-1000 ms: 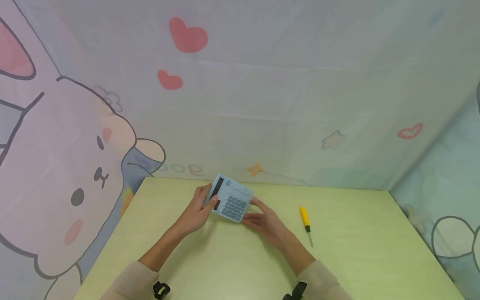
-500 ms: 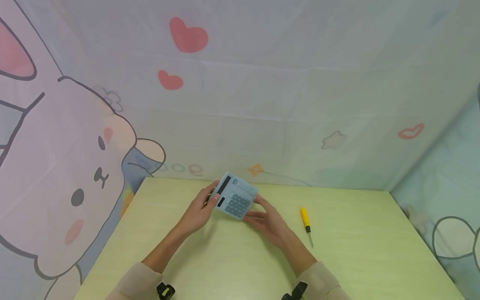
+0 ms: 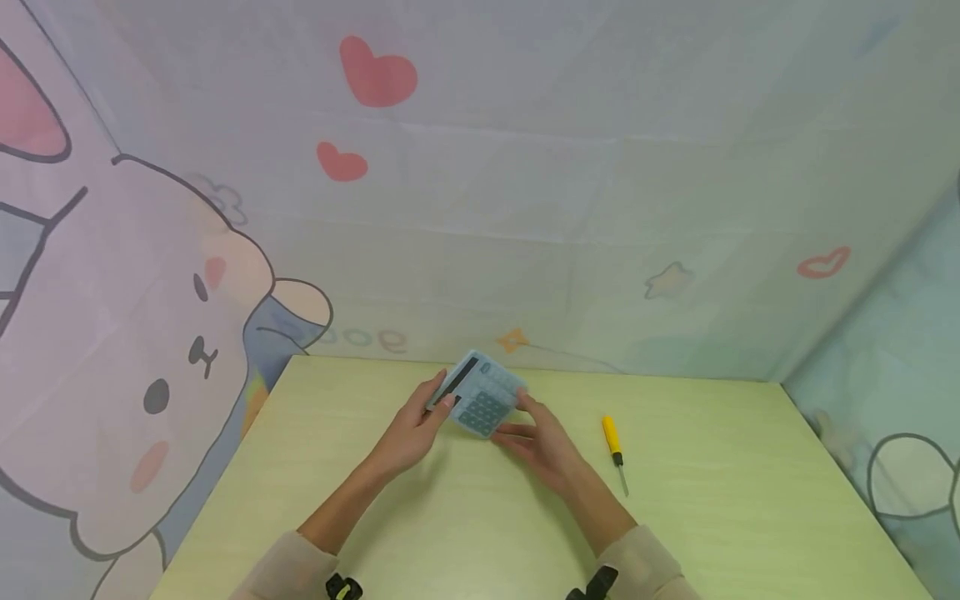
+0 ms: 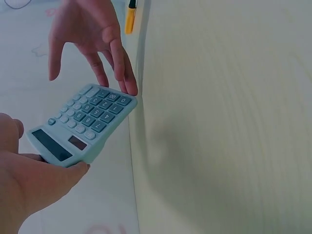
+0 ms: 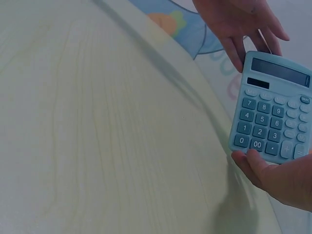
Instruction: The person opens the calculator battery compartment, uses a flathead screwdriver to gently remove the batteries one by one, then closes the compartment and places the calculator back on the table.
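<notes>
A light blue calculator (image 3: 491, 392) is held tilted above the table, its keys facing up toward the head camera. My left hand (image 3: 408, 435) grips its display end, thumb over the front edge and fingers behind. At the opposite end, my right hand (image 3: 551, 454) has its fingers extended against the lower edge. The left wrist view shows the right thumb standing away from those fingers. In the right wrist view the number keys and dark display of the calculator (image 5: 265, 117) are plain, and the left fingers are partly hidden behind it.
A screwdriver (image 3: 612, 435) with a yellow handle lies on the pale yellow-green table (image 3: 712, 492), right of the right hand. Behind the table hangs a printed cloth (image 3: 570, 183) with hearts and a cartoon rabbit. Black straps (image 3: 596, 582) show at both wrists.
The calculator and my left hand have shifted to the right, and the calculator's slant has changed. My right hand has moved slightly right with it. The screwdriver lies where it was.
</notes>
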### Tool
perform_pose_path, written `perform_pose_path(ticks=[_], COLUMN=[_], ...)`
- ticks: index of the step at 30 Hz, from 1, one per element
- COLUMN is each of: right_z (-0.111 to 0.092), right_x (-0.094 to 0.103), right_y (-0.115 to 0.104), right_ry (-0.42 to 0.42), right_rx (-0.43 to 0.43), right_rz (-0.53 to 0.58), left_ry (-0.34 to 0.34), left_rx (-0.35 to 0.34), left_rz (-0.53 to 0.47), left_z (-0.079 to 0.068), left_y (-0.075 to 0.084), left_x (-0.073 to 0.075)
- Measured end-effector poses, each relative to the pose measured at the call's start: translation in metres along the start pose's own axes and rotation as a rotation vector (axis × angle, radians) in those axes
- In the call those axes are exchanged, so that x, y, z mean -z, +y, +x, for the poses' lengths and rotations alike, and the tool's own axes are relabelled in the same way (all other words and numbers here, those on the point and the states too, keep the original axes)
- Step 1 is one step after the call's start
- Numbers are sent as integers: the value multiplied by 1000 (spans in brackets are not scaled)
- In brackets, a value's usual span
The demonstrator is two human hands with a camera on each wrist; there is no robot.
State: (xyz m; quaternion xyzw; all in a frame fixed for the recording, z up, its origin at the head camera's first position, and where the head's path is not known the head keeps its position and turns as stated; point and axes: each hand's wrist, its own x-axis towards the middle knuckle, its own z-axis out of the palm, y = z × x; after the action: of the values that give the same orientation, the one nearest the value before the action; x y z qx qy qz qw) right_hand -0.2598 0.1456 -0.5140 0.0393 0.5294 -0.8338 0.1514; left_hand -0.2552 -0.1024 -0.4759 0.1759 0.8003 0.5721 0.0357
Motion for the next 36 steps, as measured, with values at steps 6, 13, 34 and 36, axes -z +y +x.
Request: perform_pose_path(ticks=[6,13,34,36], right_z=[-1,-2,-9,-9], right_x=[0,-1,-11,-12], right_y=[-1,-3,-10,-10], right_ry=[21,88,175,178], right_rx=[13,41,122,128], right_rz=[-11,-39,-104,-118], left_ry=[21,7,-104,-117], left_rx=[61,73,181,204], left_rz=[47,39,-154,-141], left_z=[-4,-7,-12,-14], left_y=[4,1,-1,0], left_x=[-6,-12,-28,-29])
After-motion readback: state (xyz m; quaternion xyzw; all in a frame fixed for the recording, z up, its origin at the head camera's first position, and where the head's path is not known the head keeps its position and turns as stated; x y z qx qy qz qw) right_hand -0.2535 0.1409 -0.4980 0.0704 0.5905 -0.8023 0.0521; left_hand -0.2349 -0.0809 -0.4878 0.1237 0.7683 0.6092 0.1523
